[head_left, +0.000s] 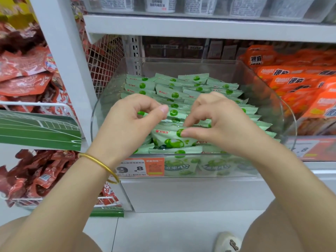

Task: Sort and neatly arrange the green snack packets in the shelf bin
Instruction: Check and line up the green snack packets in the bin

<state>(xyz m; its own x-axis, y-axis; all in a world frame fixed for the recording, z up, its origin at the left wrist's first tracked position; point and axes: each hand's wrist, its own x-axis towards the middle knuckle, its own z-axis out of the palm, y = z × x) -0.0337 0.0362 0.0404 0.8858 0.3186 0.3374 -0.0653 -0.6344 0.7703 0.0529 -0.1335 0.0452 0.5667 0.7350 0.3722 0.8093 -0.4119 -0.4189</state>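
Green snack packets (174,95): right hand (216,124) pinches a front one (left hand (131,120) curled over them, grip unclear).

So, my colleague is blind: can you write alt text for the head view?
The right hand pinches a green packet at the front of a clear bin of green snack packets; the left hand, fingers curled, is beside it.

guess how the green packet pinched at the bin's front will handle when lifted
The green packet looks puffy and creased, so it probably feels light and flexes rather than staying stiff. Its glossy film may slide off neighbouring packets. Gripped by the right hand at one edge, it likely droops.
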